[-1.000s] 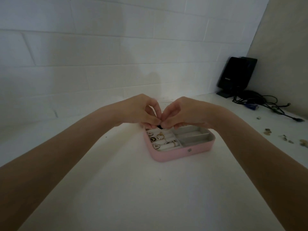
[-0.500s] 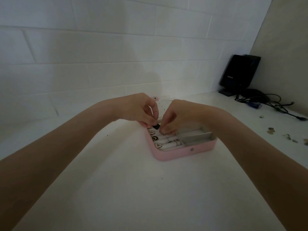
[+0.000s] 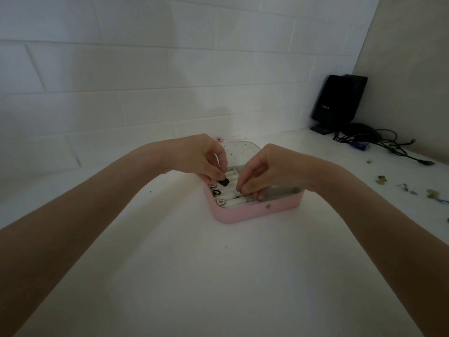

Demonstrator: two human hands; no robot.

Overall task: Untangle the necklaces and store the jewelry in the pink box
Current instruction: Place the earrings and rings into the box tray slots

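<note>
We are finding the pink jewelry box [image 3: 245, 214] lying open at centre frame on the white table [image 3: 194, 276]. Several rings [image 3: 220, 197] are already sitting in its left-hand roll slots. The left hand [image 3: 201, 158] is pinching a small black piece [image 3: 224, 183] over those slots; the right hand [image 3: 257, 172] is pinching something fine, too small to identify, over the box. Loose jewelry pieces [image 3: 398, 187] are waiting at the right edge. We are judging storage partly done; no necklaces are discernible.
</note>
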